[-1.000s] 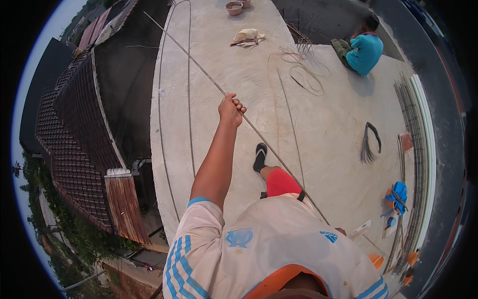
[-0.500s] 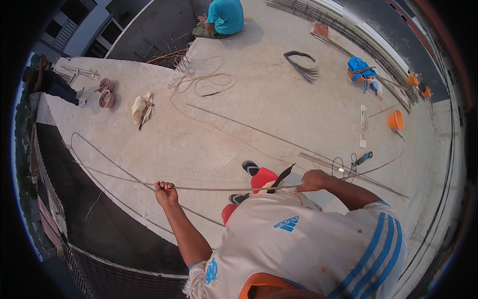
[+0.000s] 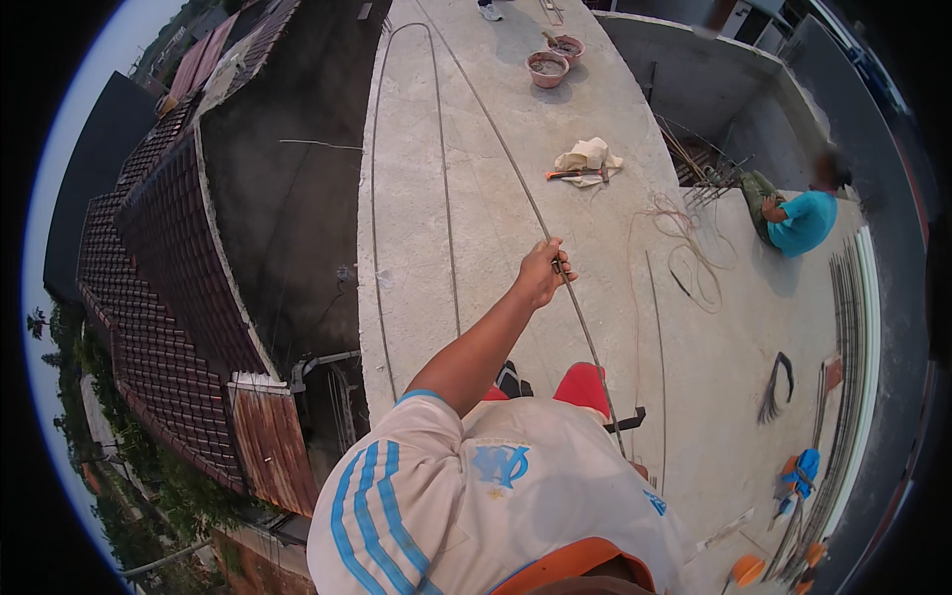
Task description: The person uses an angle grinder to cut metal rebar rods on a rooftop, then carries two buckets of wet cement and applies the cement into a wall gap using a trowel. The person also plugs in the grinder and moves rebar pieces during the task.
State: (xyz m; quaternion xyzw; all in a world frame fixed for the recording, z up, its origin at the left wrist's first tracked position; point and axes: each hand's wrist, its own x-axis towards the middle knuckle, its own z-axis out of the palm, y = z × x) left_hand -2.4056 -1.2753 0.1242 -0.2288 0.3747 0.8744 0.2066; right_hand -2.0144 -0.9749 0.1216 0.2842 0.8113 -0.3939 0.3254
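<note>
Fingers of our left hand (image 3: 543,274) curl round the long metal rod (image 3: 585,328), while only a sliver of our right hand (image 3: 641,471) shows past the shirt (image 3: 555,441), so we cannot tell whether it grips. The rod slants over the concrete slab (image 3: 714,347), from our waist toward its far edge, where its tip passes out of view. To handle such length well, we would do best to hold the left hand out ahead as a firm guide and turn our body with the rod, as a springy piece could whip. Along the slab's left edge lies a bent rod (image 3: 442,149) that our end should clear. Toward the right edge sits a co-worker (image 3: 805,224), well apart from us; we would swing slowly on that side.
</note>
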